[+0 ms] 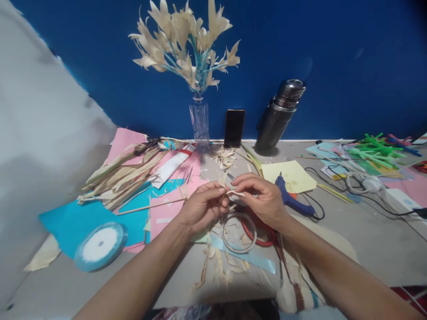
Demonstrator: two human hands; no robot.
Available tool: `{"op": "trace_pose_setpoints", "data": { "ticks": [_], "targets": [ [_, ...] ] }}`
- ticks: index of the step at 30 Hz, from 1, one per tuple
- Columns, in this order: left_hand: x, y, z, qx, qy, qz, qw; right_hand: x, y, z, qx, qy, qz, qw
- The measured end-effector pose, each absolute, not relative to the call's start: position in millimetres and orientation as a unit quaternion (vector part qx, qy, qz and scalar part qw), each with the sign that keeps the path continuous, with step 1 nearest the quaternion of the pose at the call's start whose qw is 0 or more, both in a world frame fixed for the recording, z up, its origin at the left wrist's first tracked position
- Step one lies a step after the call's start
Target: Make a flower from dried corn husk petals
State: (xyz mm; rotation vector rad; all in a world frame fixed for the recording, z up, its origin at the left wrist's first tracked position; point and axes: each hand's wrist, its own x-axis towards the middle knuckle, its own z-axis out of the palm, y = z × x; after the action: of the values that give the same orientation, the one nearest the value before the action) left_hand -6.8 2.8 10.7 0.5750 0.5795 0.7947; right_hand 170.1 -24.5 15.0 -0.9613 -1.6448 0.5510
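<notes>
Between two pinching hands, a pale strip [237, 193] lies roughly sideways above the table [343, 222], well in from its front edge. The left hand [205, 202] closes at its left end, the right hand [263, 198] at its right, equally near.

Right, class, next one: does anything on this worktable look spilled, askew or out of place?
Mainly litter: pale scraps lie strewn around the light-blue ribbon, which looks untidy. The dark flask appears to lean right, though perhaps only from the camera's wide view. No breakage stands out.
</notes>
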Motion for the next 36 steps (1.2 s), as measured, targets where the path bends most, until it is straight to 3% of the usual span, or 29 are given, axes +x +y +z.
{"op": "trace_pose_setpoints", "data": {
  "ticks": [8,14,17,21,29,36],
  "targets": [
    [-8.7,0.7,16.7,0.319,0.279,0.389,0.818,171.1,-26.8,17.5,-0.485,-0.633,0.334,0.502],
    [-10.8,0.2,14.0,0.37,0.298,0.405,0.781,178.4,-17.3,13.5,-0.402,-0.454,0.637,0.476],
    [-11.3,1.7,12.1,0.406,0.298,0.432,0.749,180.2,-15.5,15.4,-0.364,-0.403,0.705,0.455],
    [-11.3,2.1,10.4,0.423,0.306,0.44,0.731,178.9,-19.0,18.1,-0.382,-0.442,0.683,0.439],
    [-13.8,2.1,12.8,0.353,0.283,0.4,0.797,178.7,-19.0,20.4,-0.451,-0.442,0.629,0.453],
    [-13.3,4.0,14.3,0.333,0.275,0.409,0.804,178.4,-19.8,23.9,-0.439,-0.411,0.653,0.459]
  ]
}}
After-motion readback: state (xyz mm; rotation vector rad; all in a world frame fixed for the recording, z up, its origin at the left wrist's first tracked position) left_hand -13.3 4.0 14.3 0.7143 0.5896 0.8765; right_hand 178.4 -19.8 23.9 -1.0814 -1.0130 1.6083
